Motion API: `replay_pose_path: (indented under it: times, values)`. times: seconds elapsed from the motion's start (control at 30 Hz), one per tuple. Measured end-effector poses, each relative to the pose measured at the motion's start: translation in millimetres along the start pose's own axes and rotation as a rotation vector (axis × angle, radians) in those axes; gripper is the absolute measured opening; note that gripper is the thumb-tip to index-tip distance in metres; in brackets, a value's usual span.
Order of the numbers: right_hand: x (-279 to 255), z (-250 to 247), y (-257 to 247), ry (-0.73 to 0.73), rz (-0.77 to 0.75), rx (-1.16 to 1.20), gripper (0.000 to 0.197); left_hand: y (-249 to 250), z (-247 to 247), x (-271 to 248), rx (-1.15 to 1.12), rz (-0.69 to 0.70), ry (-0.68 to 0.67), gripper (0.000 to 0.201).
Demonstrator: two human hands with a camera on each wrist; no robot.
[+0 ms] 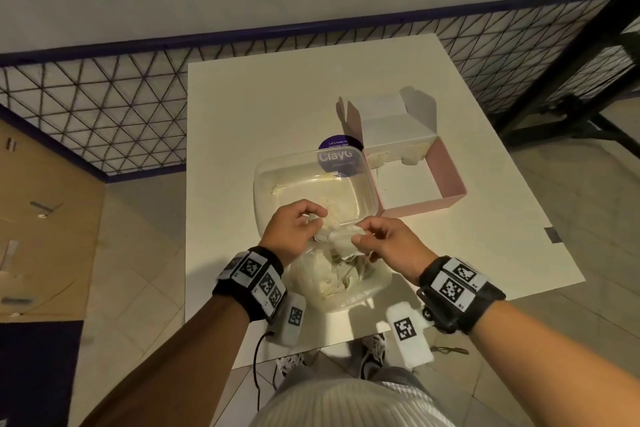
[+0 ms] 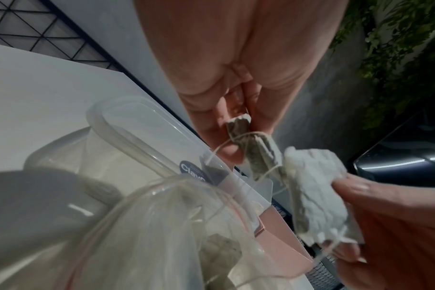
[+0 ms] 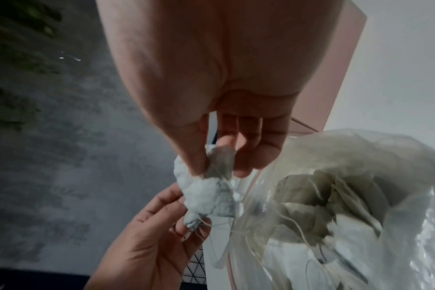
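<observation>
Two hands up over the plastic bag on the counter. Left hand pinches the darker tea bag; right hand pinches the paler tea bag, string tangled between.

A round purple sticker on the tabletop, partly seen through the clear tub, reads "ClayG" in large white letters. A small line above it begins "Let's keep ou". The wristband markers bear square black-and-white codes, and the tiny characters beside them are too small to read.
</observation>
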State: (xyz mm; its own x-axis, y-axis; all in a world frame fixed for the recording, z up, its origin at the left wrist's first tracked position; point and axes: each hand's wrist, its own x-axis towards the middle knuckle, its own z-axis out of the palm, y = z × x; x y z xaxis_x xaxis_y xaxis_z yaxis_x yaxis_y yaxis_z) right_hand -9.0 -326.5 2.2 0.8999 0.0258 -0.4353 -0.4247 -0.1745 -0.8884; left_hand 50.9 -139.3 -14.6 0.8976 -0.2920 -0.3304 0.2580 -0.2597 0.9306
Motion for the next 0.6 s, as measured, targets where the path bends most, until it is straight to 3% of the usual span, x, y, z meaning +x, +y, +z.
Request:
replay_pose_path:
  times: [0.1,0.2,0.3,0.43,0.5,0.6]
  values:
    - [0,-4,-2,-0.112,-0.022,-0.200,0.017,5,-6,-1,-0.012,0.021,0.067,0.024]
    - [7,-8,4,-0.056,0.018,-0.379,0.018,11,-15,-2,-0.101,0.042,0.084,0.024]
    - [12,-7,9,-0.051,0.086,-0.252,0.020,16,-17,-10,-0.129,0.061,-0.105,0.025]
    - [11,0,-5,-0.187,0.117,-0.016,0.017,12,-8,-16,0.000,0.057,-0.338,0.013]
    - [13,3,-13,-0.181,0.107,0.031,0.011,10,-3,-16,0.000,0.037,-0.332,0.013]
    - [21,2,-10,0.000,0.054,-0.008,0.011,7,-4,-13,-0.028,0.043,-0.198,0.022]
